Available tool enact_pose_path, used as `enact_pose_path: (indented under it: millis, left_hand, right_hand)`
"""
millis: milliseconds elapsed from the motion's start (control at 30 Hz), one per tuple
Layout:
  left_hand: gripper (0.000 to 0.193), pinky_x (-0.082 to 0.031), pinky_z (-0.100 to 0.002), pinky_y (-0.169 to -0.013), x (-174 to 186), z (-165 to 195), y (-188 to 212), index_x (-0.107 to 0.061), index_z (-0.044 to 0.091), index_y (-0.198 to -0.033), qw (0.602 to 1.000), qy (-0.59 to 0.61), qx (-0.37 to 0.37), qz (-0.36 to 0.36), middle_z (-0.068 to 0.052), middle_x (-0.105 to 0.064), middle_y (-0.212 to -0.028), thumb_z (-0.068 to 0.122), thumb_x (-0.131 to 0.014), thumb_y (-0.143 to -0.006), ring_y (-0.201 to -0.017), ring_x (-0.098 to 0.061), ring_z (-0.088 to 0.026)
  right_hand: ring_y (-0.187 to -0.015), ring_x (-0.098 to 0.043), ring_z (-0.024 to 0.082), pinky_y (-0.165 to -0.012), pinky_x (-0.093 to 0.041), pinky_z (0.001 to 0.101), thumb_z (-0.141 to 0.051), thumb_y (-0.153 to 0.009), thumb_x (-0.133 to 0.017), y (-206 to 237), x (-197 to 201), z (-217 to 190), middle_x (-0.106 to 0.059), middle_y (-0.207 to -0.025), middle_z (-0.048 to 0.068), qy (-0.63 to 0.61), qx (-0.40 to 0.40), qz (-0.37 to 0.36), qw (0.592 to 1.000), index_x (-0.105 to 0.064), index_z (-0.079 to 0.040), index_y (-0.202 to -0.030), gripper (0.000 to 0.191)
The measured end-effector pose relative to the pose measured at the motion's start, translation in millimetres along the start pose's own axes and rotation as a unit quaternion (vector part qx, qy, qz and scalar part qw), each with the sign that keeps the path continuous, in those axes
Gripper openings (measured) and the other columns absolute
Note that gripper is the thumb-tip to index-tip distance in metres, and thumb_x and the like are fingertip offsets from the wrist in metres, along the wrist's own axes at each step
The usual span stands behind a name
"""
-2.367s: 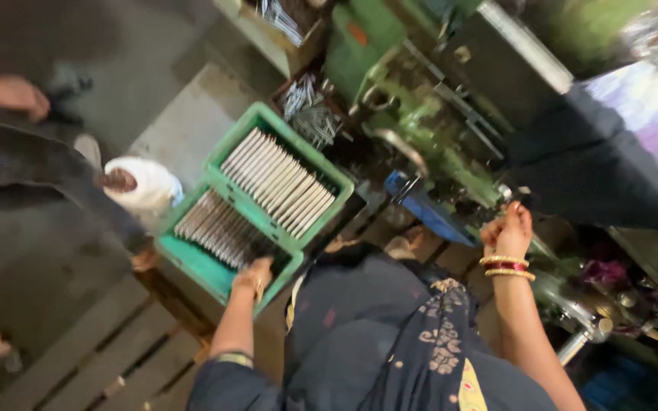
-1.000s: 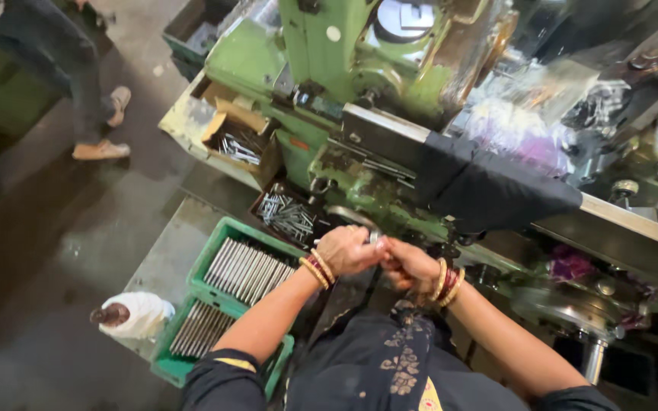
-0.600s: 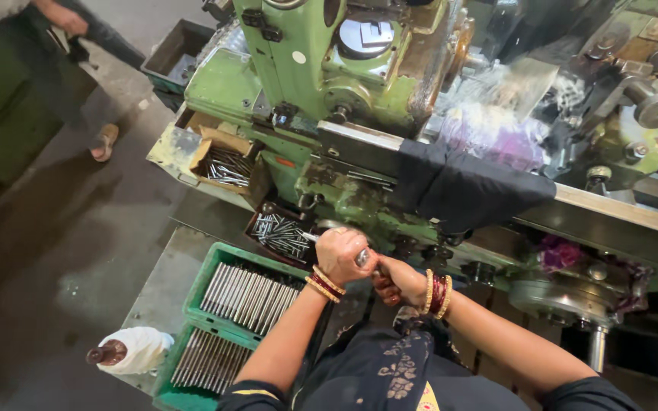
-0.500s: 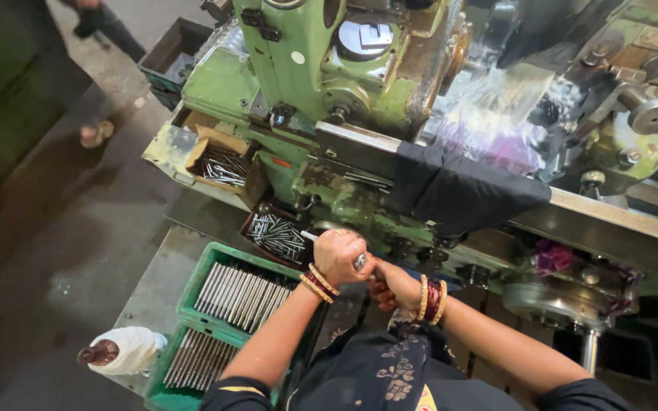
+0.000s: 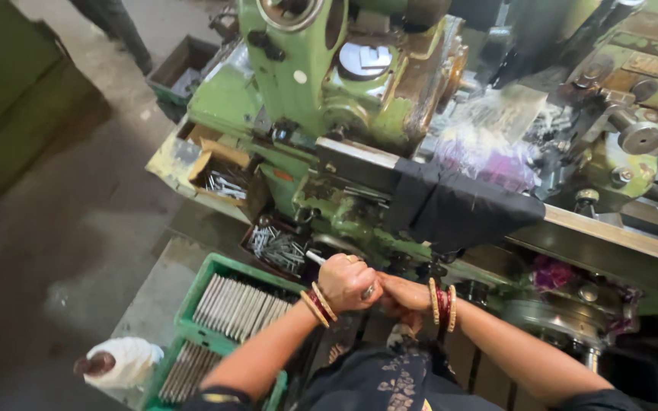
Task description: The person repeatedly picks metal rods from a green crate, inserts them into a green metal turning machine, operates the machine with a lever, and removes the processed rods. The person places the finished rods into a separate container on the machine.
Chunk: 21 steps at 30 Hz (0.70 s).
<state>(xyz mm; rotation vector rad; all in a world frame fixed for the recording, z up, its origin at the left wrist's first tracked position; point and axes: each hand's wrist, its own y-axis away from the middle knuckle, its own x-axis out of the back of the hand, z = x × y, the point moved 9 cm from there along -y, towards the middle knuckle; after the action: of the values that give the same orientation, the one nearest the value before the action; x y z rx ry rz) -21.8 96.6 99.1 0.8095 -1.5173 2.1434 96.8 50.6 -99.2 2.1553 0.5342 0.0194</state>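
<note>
**Hands bunched close under lathe – pinch + drop risk**

Left hand (image 5: 348,281) fisted, fingers (image 5: 359,268) curled tight round a thin metal rod (image 5: 315,257); only the tip shows, poking out past the knuckles toward the machine. Right hand (image 5: 397,293) pressed against the left, mostly hidden behind it – can't tell how far open or what, if anything, is gripped. Bangles (image 5: 442,304) on right wrist, more bangles (image 5: 318,303) on left.

Around the fingers:
- Just beyond + above: green lathe (image 5: 329,84), dark cloth (image 5: 458,205) draped over its bed.
- Just left of the fist: small box of loose steel pins (image 5: 277,247); further up-left, cardboard box w/ more pins (image 5: 222,179).
- Below-left: green crate (image 5: 218,304) of neatly rowed rods, near left forearm.
- Far below-left: white bundle (image 5: 119,361) on floor.

Likely trouble, as a judgement:
- Bangles + loose sleeve near machine parts – snag hazard if anything turns; can't tell if running.
- Rod held by one end only, other hand crowding it – slip prob. drops it between machine and crate, hard to fetch.
- Hands overlapping – pinched fingers if rod twists or levers against a knuckle.
- Cloth edge hanging right above the hands – could catch the rod tip on the way up.
- Elbow swing back could knock rowed rods out of order.
</note>
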Motion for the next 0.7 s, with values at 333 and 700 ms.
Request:
enact_pose_path:
  millis: [333,700]
  left_hand:
    - [0.041,-0.044,-0.044,-0.050,11.7,-134.9,206.4,-0.060,0.003,-0.064,0.852,0.033,0.516,0.088,-0.014,-0.057,-0.054,0.032,-0.080,-0.083,-0.048,-0.053,-0.034]
    - [0.051,-0.040,-0.043,-0.049,-18.5,-144.4,256.7,-0.056,0.004,-0.062,0.824,-0.023,0.553,0.116,-0.013,-0.048,-0.052,0.043,-0.078,-0.087,-0.047,-0.045,-0.026]
  right_hand:
    - [-0.039,-0.022,0.006,-0.035,-0.016,0.0252,-0.033,-0.102,-0.054,28.1,135.0,120.9,-0.025,-0.054,-0.008,-0.457,0.257,0.316,0.791,-0.055,-0.014,-0.093,0.021]
    - [-0.041,-0.025,0.005,-0.036,-0.019,0.0247,-0.026,-0.101,-0.060,69.0,142.8,108.3,-0.028,-0.056,-0.008,-0.452,0.329,0.365,0.744,-0.057,-0.012,-0.096,0.015]
